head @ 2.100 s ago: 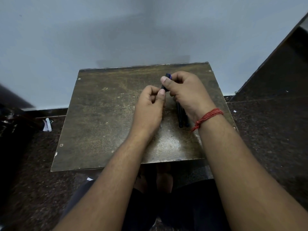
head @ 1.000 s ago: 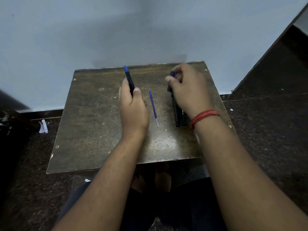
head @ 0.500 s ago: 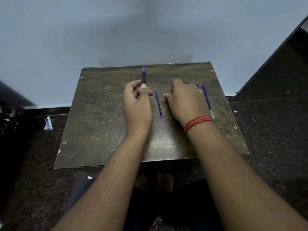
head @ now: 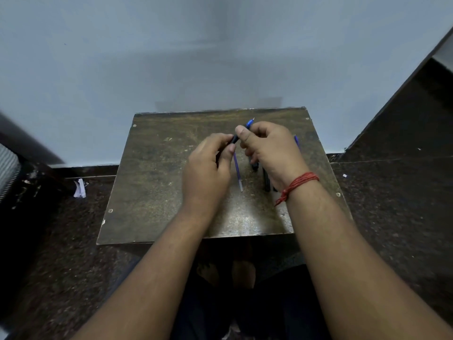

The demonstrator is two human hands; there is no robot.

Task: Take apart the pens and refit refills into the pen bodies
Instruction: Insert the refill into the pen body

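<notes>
Gripping the dark pen (head: 235,138) above the worn table (head: 157,182): left hand (head: 206,168), fingers curled round its lower end. Loose blue refill (head: 237,171) flat on the table between the wrists. Right hand (head: 269,153) pinching the pen's upper part, blue tip poking out beyond. Dark pen bodies (head: 266,182), perhaps several, half hidden beneath that hand.

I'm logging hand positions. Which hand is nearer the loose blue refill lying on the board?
Left. The left hand sits right beside the blue refill; the right hand, gripping the pen, is farther off.
</notes>
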